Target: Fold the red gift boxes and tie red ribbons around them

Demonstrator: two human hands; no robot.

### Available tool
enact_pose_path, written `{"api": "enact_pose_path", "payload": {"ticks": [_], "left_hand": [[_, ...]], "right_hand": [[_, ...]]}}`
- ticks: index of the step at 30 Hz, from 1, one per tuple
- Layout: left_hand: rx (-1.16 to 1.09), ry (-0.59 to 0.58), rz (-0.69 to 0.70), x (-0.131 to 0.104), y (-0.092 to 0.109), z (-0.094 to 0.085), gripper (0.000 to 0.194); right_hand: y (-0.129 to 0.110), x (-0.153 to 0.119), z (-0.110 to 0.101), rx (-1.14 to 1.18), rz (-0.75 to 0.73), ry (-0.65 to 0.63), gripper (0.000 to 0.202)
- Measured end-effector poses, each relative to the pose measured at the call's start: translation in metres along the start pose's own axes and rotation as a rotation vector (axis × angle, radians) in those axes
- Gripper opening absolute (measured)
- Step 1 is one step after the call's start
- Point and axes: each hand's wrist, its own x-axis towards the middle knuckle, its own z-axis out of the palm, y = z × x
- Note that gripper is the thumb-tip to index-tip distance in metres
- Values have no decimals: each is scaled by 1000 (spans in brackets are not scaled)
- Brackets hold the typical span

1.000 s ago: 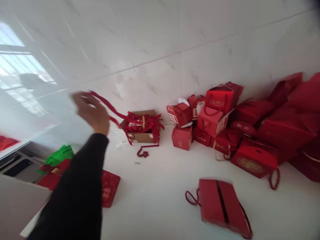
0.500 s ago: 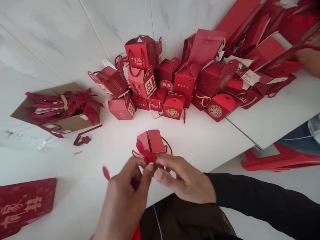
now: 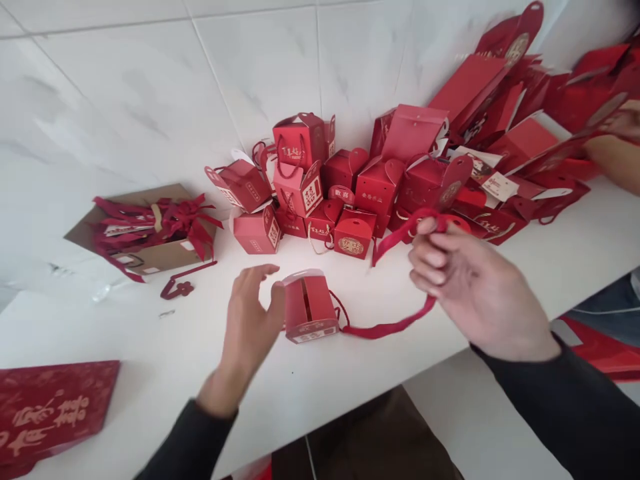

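A small red gift box lies on the white table in front of me, a slit running across its top and a dark red cord handle at its right side. My left hand is beside the box's left edge, thumb and fingers apart, with nothing held. Out to the right and raised, my right hand pinches a red ribbon. The ribbon loops over the fingertips, and one length droops down to the box's right side. Whether it is fastened there I cannot tell.
Several red gift boxes stand piled against the tiled wall. A cardboard box of red ribbons sits at the left, near a flower-shaped knot. A red printed bag lies front left. Another person's arm reaches in at far right.
My hands have parted from over the box. The right hand has drawn the ribbon right and upward; the left has let go and opened beside the box. The view has tilted up slightly.
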Motion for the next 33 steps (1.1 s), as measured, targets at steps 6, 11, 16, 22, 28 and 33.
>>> {"api": "enact_pose_path", "payload": {"ticks": [6,11,16,22,28,33], "left_hand": [[-164,-108,-119,9,-32,22,35],[-159,28,-214,-35,-32,30,39],[-60,58,-167,-63,-23,31,45],[-51,42,-92,-90,-10,32,38],[200,104,59,-105,-9,36,38],[28,46,19,-103,23,18,37]], "right_hand": [[-15,18,-11,-380,-225,-116,21],[23,-7,2,-689,19,-475,18],[68,-20,24,-971,-11,-489,15],[83,-7,29,-1103,-88,-571,10],[67,-14,26,-808,-23,-591,29],[54,-30,25,-773,-199,-740,31]]}}
